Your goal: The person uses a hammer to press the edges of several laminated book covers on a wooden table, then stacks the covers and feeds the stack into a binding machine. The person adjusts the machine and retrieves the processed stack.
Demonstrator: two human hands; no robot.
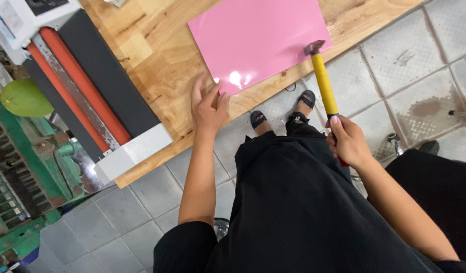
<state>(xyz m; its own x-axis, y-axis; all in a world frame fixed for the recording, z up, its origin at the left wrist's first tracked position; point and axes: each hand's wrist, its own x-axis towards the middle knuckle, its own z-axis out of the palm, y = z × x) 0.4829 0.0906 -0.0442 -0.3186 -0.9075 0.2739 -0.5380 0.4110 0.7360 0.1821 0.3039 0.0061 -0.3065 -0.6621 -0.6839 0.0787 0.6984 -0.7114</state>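
1. Overhead, from the head camera, the person stands at the near edge of a wooden surface point(157, 55) and looks down past a black garment to sandalled feet on a grey tiled floor point(425, 65).
2. Flat on the surface lies a glossy pink sheet point(258, 35), its near corner reaching almost to the surface's edge, with bright glare on that corner.
3. Resting released, the left hand point(207, 106) lies with fingers spread on the wood, its fingertips touching the near corner of the pink sheet.
4. Clenched round the lower end of a yellow handle, the right hand point(349, 141) grasps a hammer point(321, 76); the handle runs up over the floor, and the dark metal head sits at the right edge of the pink sheet, whether touching it or just above I cannot tell.
5. Left of the sheet, well apart from both hands, a long machine point(91, 86) lies across the surface: a dark body, an orange-red roller along it and white end housings, the near one overhanging the surface's edge.
6. Beyond the machine, at the far left, green metal equipment point(20, 172) stands on the floor, with a green rounded thing point(25, 98) above it.
7. At the right edge a dark shape, perhaps a seat or another person's clothing, fills the lower corner; I cannot tell which.
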